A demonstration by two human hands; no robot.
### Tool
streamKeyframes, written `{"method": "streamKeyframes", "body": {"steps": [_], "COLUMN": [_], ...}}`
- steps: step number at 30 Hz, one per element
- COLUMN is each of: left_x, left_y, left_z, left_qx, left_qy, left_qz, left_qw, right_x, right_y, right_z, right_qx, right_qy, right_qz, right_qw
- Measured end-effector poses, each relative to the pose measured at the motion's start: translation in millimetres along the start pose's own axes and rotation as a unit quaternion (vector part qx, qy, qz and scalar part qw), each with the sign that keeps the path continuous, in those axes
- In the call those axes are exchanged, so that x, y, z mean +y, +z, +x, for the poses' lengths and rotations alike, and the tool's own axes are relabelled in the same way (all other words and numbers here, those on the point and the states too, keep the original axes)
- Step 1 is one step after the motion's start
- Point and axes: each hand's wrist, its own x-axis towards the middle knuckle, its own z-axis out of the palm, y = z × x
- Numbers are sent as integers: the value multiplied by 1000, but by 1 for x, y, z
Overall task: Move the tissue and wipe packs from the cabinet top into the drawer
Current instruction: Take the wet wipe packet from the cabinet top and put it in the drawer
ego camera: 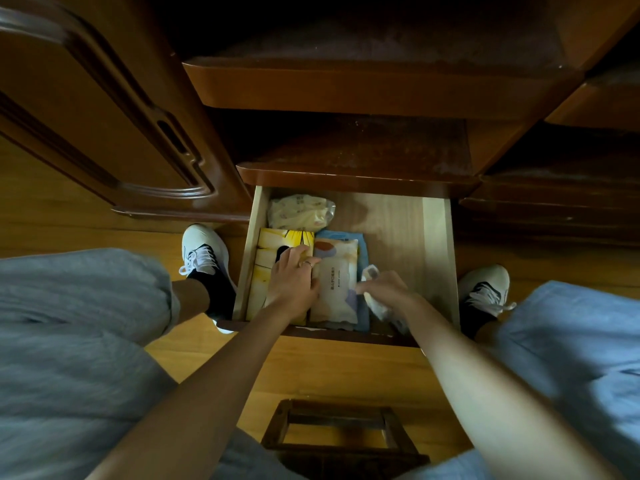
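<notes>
While the drawer (437,251) stands pulled out below the cabinet top (356,174), four packs lie along its left half: a yellow pack (266,251) with a black oval opening, a pale wipe pack (338,271) printed with small dark lettering and lying on a blue pack (363,306), and a crinkled cream pack (301,211) beyond the fingertips. The left hand (294,282) lies flat and spread, palm down, across the seam between the yellow pack and the pale wipe pack, holding neither. Just right of that, the right hand (384,289) is curled loosely around a small white pack (375,303), its fingers touching the wipe pack's edge.
</notes>
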Motion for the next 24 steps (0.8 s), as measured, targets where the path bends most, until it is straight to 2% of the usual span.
{"method": "streamKeyframes", "body": {"steps": [3,5,6,8,9,10,12,15,16,18,24], "left_x": [9,34,49,77,84,89,90,90,92,95,95], "left_y": [-2,-11,-18,-33,-39,-44,-46,-45,-44,-43,-37], "left_z": [-1,3,6,11,10,8,-1,-10,-12,-13,-16], "left_qx": [73,77,35,-98,-171,-231,-288,-288,-282,-267,-218], "left_qy": [44,7,-56,-200,-236,-246,-227,-200,-189,-174,-126], "left_qz": [-63,-233,-363,-581,-638,-669,-720,-783,-794,-799,-754], "left_qw": [994,969,930,783,713,662,589,514,504,510,606], "right_x": [-4,-10,-13,-17,-19,-19,-17,-6,-2,4,5], "right_y": [-17,-31,-38,-52,-56,-59,-58,-52,-51,-51,-48], "right_z": [-6,-16,-21,-34,-42,-50,-67,-85,-89,-92,-98], "right_qx": [24,-6,-14,-13,-9,-1,21,29,39,69,87], "right_qy": [-6,-37,-66,-131,-160,-191,-246,-299,-309,-313,-313], "right_qz": [103,147,163,161,135,92,-8,-103,-139,-200,-296], "right_qw": [994,988,984,978,978,977,969,948,940,926,898]}}
